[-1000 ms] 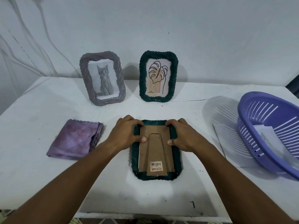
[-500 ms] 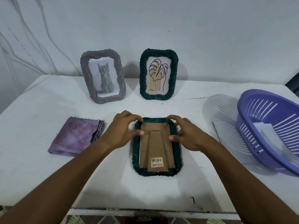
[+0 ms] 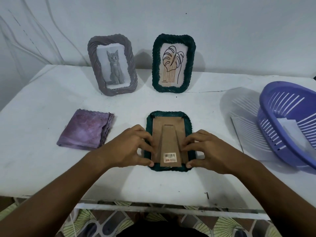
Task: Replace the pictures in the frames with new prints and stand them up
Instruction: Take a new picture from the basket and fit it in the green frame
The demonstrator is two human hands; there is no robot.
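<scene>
A dark green frame [image 3: 168, 115] lies face down on the white table, its brown cardboard back and folded stand [image 3: 169, 144] facing up, with a barcode sticker near the bottom. My left hand [image 3: 130, 147] presses fingertips on the frame's lower left edge. My right hand [image 3: 205, 149] does the same on the lower right edge. At the back stand two frames: a grey-purple one with a kitten picture [image 3: 112, 64] and a dark green one with a leaf drawing [image 3: 173, 63].
A folded purple cloth [image 3: 87, 129] lies left of the flat frame. A purple slotted basket [image 3: 289, 120] holding white sheets sits at the right, with a white sheet [image 3: 246, 134] beside it. The table's front edge [image 3: 153, 204] runs just below my forearms.
Both hands have slid from the top corners of the face-down frame down to its lower corners. The frame stays flat in place.
</scene>
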